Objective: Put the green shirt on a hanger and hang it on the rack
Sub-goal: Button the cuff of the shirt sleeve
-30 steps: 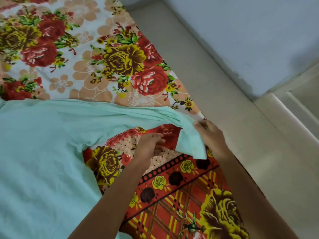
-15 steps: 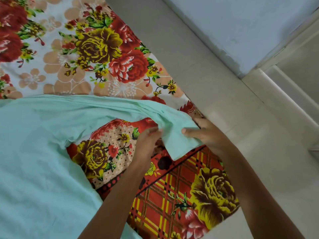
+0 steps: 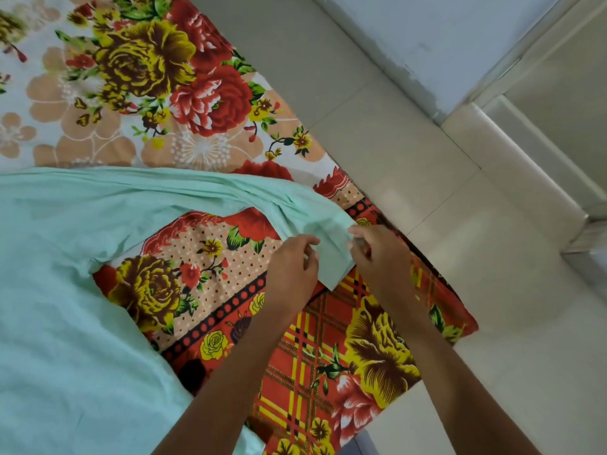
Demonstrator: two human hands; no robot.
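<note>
The pale green shirt (image 3: 65, 290) lies spread over the flowered bed sheet, its body at the left and one long sleeve reaching right to the bed's edge. My left hand (image 3: 292, 267) pinches the left side of the sleeve's cuff end. My right hand (image 3: 377, 257) pinches the right side of the same cuff, fingers curled on the cloth. The cuff hangs between the two hands just above the sheet. No hanger or rack is in view.
The bed sheet (image 3: 203, 93) with red and yellow roses covers the bed; its edge drops off at the right. Beyond it lies a pale tiled floor (image 3: 443, 198), a light blue wall (image 3: 443, 34) and a raised threshold (image 3: 525, 165) at the upper right.
Both hands stay on the sleeve's cuff. The left hand, which lay below the cuff a second ago, has come up and taken hold of its left side. The view has shifted.
</note>
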